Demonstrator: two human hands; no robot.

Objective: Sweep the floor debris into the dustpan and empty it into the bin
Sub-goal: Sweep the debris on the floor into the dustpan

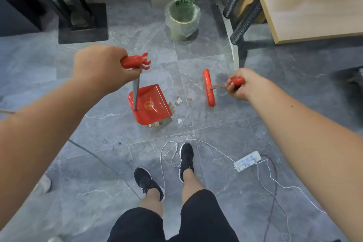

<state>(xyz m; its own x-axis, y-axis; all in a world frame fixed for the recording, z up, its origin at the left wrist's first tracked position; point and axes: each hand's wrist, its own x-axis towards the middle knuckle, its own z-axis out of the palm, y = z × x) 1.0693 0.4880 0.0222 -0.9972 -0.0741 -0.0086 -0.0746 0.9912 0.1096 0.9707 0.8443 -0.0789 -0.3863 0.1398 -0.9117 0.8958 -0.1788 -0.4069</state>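
My left hand [102,67] grips the red top of a long-handled red dustpan [150,105], which rests on the grey tiled floor ahead of my feet. My right hand [242,84] grips the red handle of a broom whose red head [208,87] sits on the floor to the right of the pan. Small tan and white scraps of debris [177,102] lie between the pan and the broom head, and more lie at the pan's near edge [159,124]. A bin [182,18] lined with a clear bag stands beyond them by the wall.
A white power strip [247,161] with white and dark cables trails across the floor by my right foot. A wooden table [314,12] with a chair [241,12] beside it stands at the right. A black stand base [83,23] stands at the back left.
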